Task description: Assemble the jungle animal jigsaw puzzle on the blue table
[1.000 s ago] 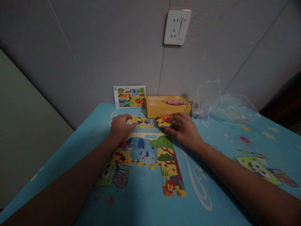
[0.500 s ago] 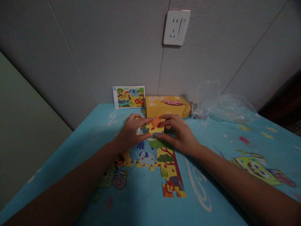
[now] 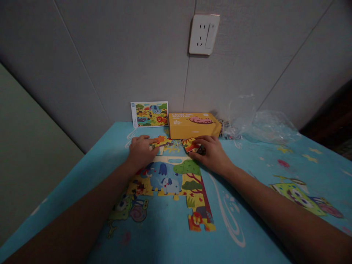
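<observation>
My left hand (image 3: 141,153) is at the far left of the partly joined jigsaw, fingers and thumb closed on a yellow and orange puzzle piece (image 3: 162,140). Across from it, my right hand (image 3: 211,153) grips a red and yellow puzzle piece (image 3: 188,144) by its right side. Below both hands lies the joined jigsaw section (image 3: 167,176), showing blue elephants and a green tree. A strip of it runs down the right side to a lion piece (image 3: 196,220). My left hand and forearm cover part of its left side.
A yellow puzzle box (image 3: 194,129) stands against the wall, with a picture card (image 3: 151,114) leaning beside it. Clear plastic bags (image 3: 272,126) lie at the back right. A socket plate (image 3: 204,35) is on the wall. A blue patterned cloth (image 3: 261,223) covers the table.
My hands have moved apart, the left one leftward and the right one slightly right. The yellow piece that was between both hands is no longer there; separate pieces are now at each hand.
</observation>
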A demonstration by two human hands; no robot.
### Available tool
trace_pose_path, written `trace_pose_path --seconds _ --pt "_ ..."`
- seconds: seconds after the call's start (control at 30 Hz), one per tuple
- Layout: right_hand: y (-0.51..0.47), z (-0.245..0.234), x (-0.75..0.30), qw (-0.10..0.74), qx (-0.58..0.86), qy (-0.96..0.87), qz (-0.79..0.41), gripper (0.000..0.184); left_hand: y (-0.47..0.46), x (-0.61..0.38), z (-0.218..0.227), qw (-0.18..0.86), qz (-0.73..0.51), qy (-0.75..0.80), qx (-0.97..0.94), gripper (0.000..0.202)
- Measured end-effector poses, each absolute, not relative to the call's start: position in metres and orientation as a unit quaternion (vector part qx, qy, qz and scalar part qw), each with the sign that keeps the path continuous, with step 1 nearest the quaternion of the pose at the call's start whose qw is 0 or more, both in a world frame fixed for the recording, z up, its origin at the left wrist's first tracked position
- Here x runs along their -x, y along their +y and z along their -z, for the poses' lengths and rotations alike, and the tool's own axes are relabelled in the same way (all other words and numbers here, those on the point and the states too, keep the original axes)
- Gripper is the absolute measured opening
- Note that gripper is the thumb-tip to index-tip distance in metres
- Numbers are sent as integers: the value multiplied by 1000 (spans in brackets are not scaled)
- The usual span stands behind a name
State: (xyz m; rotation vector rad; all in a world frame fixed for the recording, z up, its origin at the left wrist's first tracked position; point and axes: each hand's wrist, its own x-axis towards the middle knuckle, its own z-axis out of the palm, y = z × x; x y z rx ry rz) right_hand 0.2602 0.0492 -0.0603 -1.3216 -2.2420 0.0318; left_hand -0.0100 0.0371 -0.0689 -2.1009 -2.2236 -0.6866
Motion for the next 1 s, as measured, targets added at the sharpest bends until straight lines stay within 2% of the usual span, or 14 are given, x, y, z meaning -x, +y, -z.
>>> trace_pose_path --seconds 0.47,0.77,1.0 --pt "48 54 -259 292 483 -825 -39 18 37 11 79 30 280 -662 694 35" --pt "49 54 -260 287 471 -834 -12 25 27 1 63 24 337 -583 739 41" --pt "51 55 -263 302 474 -827 -11 18 16 -9 56 -23 343 -462 817 43"
